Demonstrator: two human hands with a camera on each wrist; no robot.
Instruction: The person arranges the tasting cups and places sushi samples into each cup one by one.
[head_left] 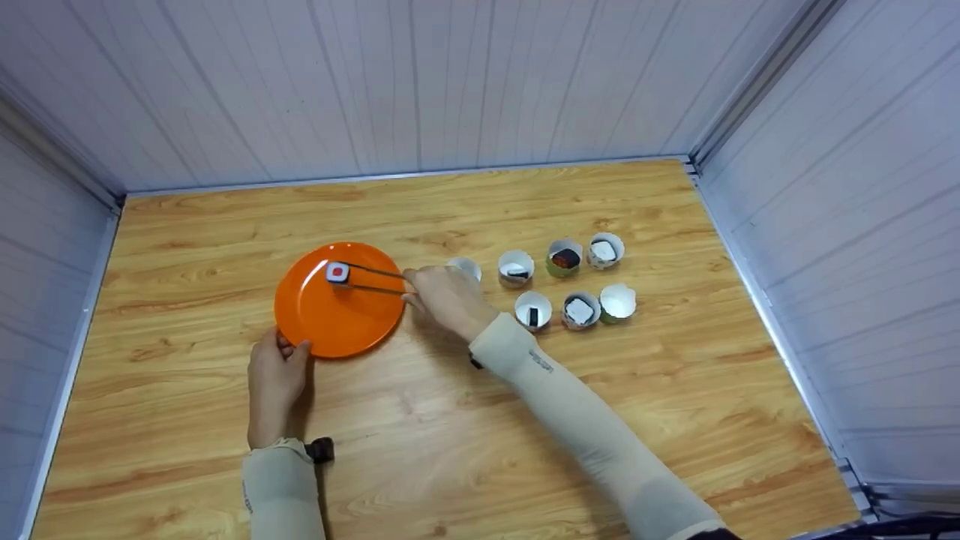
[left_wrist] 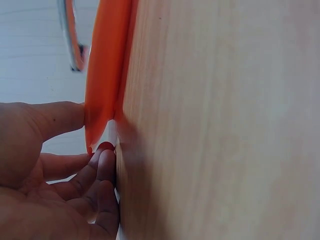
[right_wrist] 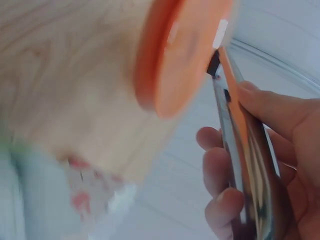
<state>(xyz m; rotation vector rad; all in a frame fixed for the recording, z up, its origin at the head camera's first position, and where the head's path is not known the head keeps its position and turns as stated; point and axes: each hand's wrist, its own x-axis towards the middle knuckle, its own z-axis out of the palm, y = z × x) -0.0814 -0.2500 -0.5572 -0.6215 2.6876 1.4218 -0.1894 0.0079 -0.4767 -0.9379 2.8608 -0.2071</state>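
My left hand (head_left: 277, 379) holds the near left rim of an orange plate (head_left: 341, 326); in the left wrist view its thumb (left_wrist: 62, 117) lies against the rim, with curled fingers at the other side. My right hand (head_left: 448, 298) grips metal tongs (right_wrist: 267, 200), reaching over the plate from the right. Between the tong tips is a small sushi roll piece (head_left: 337, 272), white with a red centre and dark wrap. In the right wrist view the piece (right_wrist: 214, 63) appears raised off the plate's surface.
Right of the plate stand several paper cups, among them one with a dark orange-topped piece (head_left: 565, 259), one with a white piece (head_left: 579, 310) and a white-lined cup (head_left: 618, 301). My right hand partly covers another cup (head_left: 466, 267). Pale panel walls (head_left: 420, 90) border the wooden table (head_left: 420, 465).
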